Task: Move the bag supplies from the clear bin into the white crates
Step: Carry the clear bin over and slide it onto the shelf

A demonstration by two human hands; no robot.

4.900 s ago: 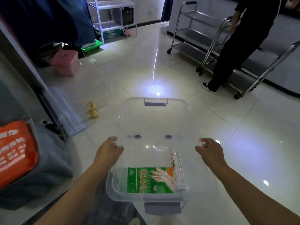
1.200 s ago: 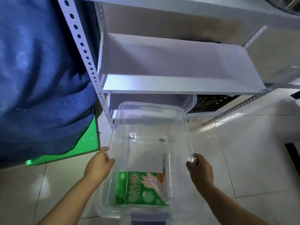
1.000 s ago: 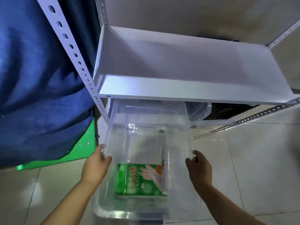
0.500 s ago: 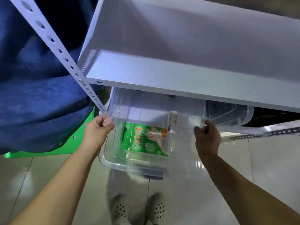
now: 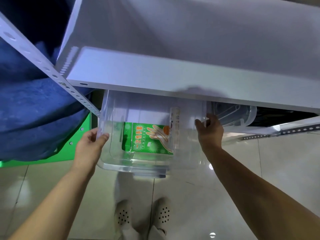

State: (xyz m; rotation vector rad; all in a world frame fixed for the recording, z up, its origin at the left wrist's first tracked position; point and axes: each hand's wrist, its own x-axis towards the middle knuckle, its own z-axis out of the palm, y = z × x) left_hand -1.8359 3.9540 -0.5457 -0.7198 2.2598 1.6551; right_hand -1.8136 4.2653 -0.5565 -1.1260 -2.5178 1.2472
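Risk lay in the clear bin [image 5: 149,163], gripped by its side rims in the left hand [image 5: 90,146] at 9 o'clock and right hand [image 5: 210,130] at 3 o'clock, catching the white shelf [image 5: 173,80] at 12 o'clock and tipping out its green glove pack [image 5: 149,141] and roll [image 5: 174,129].

Green glove pack [image 5: 149,140] inside clear bin [image 5: 121,163]

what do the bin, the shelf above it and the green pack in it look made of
The clear plastic storage bin: glossy see-through plastic, since its contents show through its walls. The white shelf board above: probably painted metal, smooth and matte, on a perforated upright. The green printed glove pack: likely thin plastic film, slightly shiny and creased.
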